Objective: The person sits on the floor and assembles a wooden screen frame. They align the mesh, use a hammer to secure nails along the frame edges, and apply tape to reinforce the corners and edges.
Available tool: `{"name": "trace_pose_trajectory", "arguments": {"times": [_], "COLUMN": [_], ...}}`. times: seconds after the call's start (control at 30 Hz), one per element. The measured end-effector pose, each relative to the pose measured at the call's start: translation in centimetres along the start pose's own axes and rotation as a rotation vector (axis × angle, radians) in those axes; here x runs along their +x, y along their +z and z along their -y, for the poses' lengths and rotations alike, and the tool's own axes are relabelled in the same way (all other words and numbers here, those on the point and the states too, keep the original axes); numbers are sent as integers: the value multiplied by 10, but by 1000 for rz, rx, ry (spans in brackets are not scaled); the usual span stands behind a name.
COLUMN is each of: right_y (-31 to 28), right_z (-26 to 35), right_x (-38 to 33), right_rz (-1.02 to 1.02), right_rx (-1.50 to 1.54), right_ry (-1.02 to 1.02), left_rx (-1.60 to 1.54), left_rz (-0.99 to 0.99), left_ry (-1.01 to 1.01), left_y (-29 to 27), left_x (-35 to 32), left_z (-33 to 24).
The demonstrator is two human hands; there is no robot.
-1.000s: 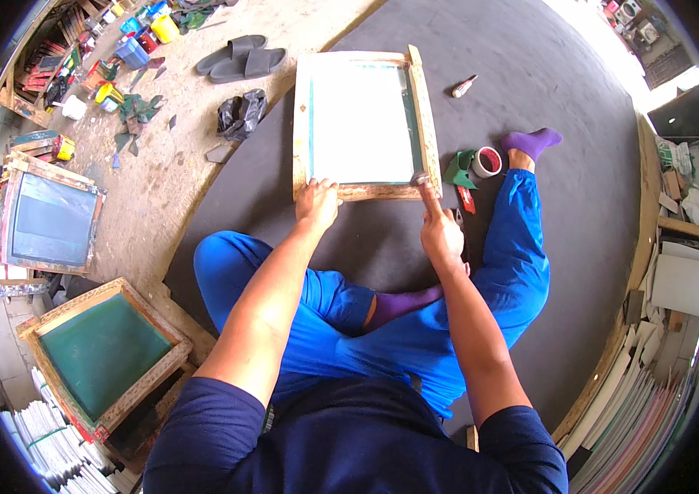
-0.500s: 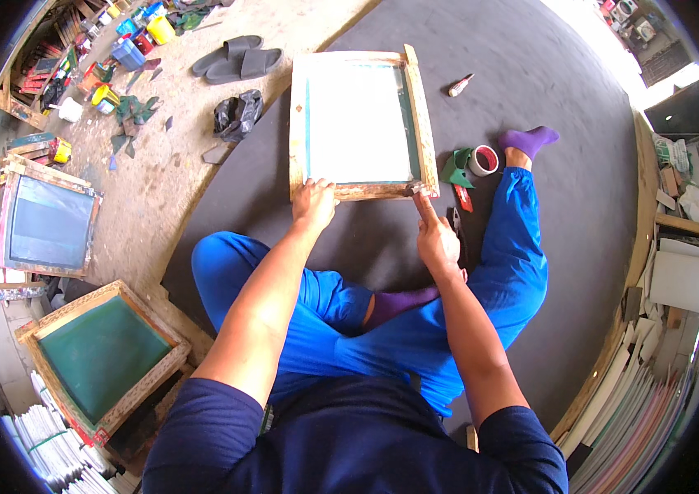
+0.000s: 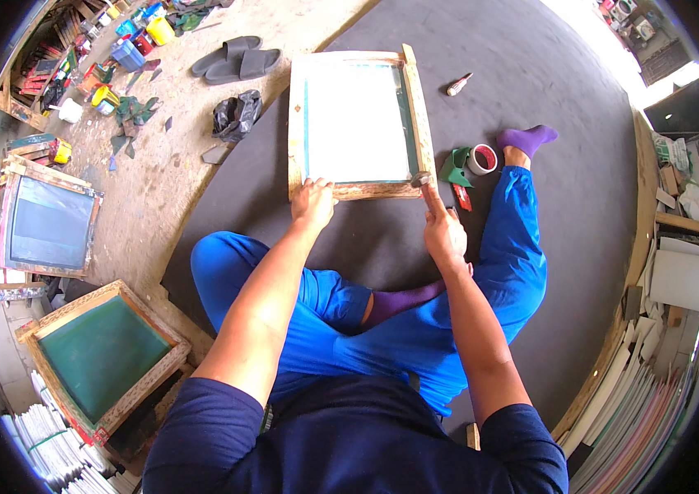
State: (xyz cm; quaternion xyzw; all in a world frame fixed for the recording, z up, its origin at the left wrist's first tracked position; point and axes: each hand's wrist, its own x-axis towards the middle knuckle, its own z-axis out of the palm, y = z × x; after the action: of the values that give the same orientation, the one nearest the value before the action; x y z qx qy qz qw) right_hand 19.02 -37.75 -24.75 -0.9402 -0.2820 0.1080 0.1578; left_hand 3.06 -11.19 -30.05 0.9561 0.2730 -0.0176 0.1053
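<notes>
A wooden screen-printing frame [image 3: 294, 123] with a pale mesh edged in green lies on the dark floor mat in front of me. My left hand [image 3: 314, 202] grips the near bar of this frame, left of its middle, fingers over the wood. At the near right corner, my right hand [image 3: 446, 237] is closed round a hand tool [image 3: 421, 179] with a dark metal head. The index finger stretches along the tool toward that corner. Most of the tool's handle is hidden by the hand, so its exact kind is unclear.
Right of the frame lie a tape roll [image 3: 482, 160], a green scrap [image 3: 455, 167], a red cutter [image 3: 462, 197] and a small tube-like item [image 3: 459, 85]. Slippers [image 3: 238, 61] and a black bag [image 3: 237, 115] are at the left. More frames [image 3: 111, 358] lean nearby.
My right hand has shifted slightly right, and the tool's head has moved up and right over the frame's corner. The left hand stays in place.
</notes>
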Motion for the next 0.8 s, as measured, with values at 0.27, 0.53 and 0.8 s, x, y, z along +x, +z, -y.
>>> {"name": "trace_pose_trajectory", "arguments": {"times": [0.27, 0.53, 0.8], "right_y": [-8, 9, 28], "right_z": [1, -25, -44], "right_x": [1, 6, 6], "right_rz": [3, 24, -42], "right_rx": [1, -56, -9], "right_ry": [60, 84, 11], "left_rx": [20, -18, -49], "left_rz": [-9, -22, -9], "left_ry": [10, 7, -2], "left_y": [7, 2, 3], "left_x": [0, 2, 1], "left_z": [5, -1, -3]}}
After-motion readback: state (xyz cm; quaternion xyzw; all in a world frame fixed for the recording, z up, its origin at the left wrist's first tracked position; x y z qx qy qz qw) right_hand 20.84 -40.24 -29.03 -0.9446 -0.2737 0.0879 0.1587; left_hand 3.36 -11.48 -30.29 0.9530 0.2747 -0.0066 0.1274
